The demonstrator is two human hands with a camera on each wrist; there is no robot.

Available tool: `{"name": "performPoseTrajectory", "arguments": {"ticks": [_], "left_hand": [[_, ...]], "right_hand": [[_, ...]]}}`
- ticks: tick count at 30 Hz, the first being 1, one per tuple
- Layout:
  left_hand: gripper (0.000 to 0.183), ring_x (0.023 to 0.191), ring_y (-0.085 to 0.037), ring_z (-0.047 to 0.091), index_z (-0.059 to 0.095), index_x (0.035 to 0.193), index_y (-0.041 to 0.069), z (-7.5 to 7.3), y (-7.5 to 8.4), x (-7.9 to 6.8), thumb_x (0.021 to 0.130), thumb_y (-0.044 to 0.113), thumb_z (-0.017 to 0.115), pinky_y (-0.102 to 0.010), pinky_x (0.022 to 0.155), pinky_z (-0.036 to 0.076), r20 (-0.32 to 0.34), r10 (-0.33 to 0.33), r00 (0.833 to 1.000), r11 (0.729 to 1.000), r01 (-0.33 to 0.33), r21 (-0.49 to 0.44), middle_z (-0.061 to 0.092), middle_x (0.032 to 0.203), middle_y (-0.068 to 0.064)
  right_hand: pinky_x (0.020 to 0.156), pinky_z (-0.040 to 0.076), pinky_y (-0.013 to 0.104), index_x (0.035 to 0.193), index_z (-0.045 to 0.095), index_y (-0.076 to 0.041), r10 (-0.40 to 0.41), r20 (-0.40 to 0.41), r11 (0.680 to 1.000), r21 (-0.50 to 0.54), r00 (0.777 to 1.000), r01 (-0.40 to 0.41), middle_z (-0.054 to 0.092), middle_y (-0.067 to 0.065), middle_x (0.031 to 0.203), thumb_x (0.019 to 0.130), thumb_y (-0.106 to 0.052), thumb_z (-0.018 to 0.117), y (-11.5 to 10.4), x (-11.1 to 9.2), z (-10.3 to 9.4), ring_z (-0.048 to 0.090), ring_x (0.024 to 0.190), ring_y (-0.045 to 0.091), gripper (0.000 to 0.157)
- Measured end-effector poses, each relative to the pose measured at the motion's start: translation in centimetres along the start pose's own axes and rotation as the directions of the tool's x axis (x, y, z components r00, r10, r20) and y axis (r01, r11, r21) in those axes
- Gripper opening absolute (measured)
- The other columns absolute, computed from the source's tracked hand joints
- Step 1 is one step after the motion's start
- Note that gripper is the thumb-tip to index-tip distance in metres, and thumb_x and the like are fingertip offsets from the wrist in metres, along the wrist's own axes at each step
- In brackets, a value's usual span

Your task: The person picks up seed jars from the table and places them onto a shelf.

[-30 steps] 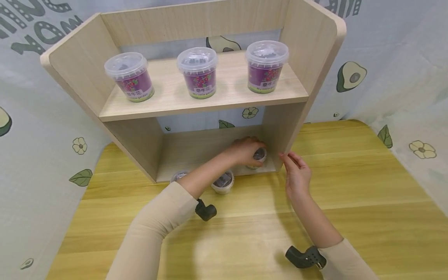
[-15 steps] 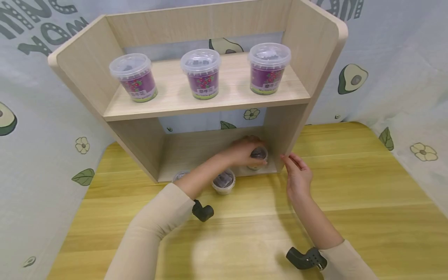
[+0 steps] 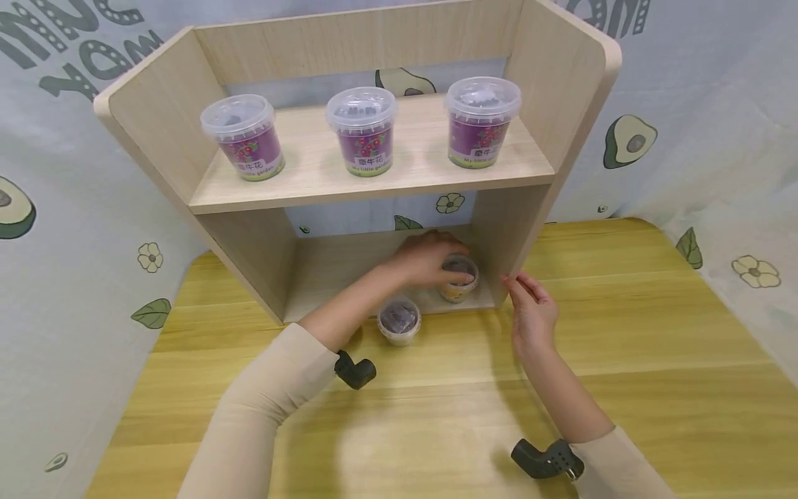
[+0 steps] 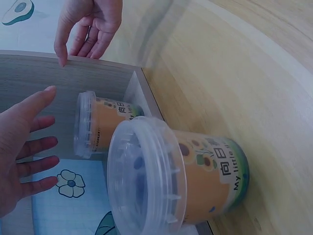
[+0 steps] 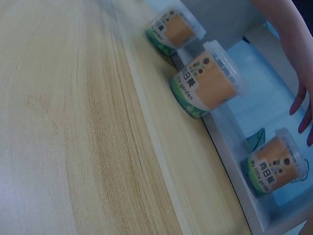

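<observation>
My left hand (image 3: 427,260) is inside the lower compartment, its fingers spread beside a clear-lidded plastic cup (image 3: 458,290) with an orange sunflower label. A gap shows between that hand and the cup (image 4: 115,120) in the left wrist view. The cup stands upright near the right side panel. With thumb and fingers, my right hand (image 3: 533,315) pinches the front edge of the wooden shelf (image 3: 530,215). A second orange cup (image 3: 399,324) stands on the table at the shelf's front edge. Left of it, a third orange cup (image 5: 171,30) shows in the right wrist view; my left forearm hides it from the head view.
On the upper board stand three lidded cups with purple labels: a left one (image 3: 252,154), a middle one (image 3: 368,147) and a right one (image 3: 476,142). The wood-grain table (image 3: 648,333) extends in front and to the right. A patterned cloth (image 3: 717,173) hangs behind.
My left hand has loosened from the cup in the lower compartment and drawn back to the left. My right hand stays at the shelf edge. The leftmost orange cup has gone behind my forearm.
</observation>
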State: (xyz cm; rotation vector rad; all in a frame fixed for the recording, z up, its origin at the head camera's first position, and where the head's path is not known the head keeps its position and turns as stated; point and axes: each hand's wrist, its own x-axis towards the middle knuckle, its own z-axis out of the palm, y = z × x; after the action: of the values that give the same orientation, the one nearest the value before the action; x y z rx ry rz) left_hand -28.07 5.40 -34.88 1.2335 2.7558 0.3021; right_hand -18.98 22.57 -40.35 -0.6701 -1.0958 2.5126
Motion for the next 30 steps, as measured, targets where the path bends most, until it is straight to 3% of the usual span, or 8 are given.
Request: {"name": "performPoseTrajectory", "arguments": {"ticks": [8,18,30], "left_hand": [[0.049,0.119,-0.015,0.046,0.058,0.123,0.027,-0.3,-0.1,-0.2,0.084,0.057,0.055,-0.034,0.092,0.042,-0.022,0.002,1.000,1.000,-0.002,0.008,0.054,0.128,0.008],[0.048,0.115,-0.015,0.048,0.061,0.118,0.028,0.0,-0.2,-0.8,0.081,0.059,0.057,-0.033,0.087,0.045,-0.033,-0.011,0.999,0.999,0.013,0.039,0.056,0.123,0.007],[0.045,0.108,-0.014,0.053,0.063,0.113,0.025,1.5,-0.9,-3.6,0.080,0.056,0.061,-0.030,0.076,0.048,-0.063,-0.005,0.998,1.000,0.006,0.007,0.057,0.120,0.006]], "right_hand": [[0.081,0.049,0.018,0.080,0.067,-0.003,0.005,-0.006,1.000,-0.015,1.000,-0.005,0.064,0.005,0.085,0.075,0.009,0.069,0.0,0.1,-0.1,0.064,0.084,0.014,0.013],[0.078,0.050,0.018,0.075,0.067,-0.003,-0.008,-0.017,1.000,0.019,1.000,0.008,0.065,0.005,0.079,0.078,0.014,0.063,-0.1,0.1,0.0,0.065,0.076,0.013,0.017],[0.082,0.049,0.018,0.078,0.066,-0.003,0.012,-0.014,1.000,-0.002,1.000,-0.012,0.063,0.004,0.084,0.075,0.010,0.068,0.0,0.1,-0.1,0.064,0.082,0.013,0.013]]}}
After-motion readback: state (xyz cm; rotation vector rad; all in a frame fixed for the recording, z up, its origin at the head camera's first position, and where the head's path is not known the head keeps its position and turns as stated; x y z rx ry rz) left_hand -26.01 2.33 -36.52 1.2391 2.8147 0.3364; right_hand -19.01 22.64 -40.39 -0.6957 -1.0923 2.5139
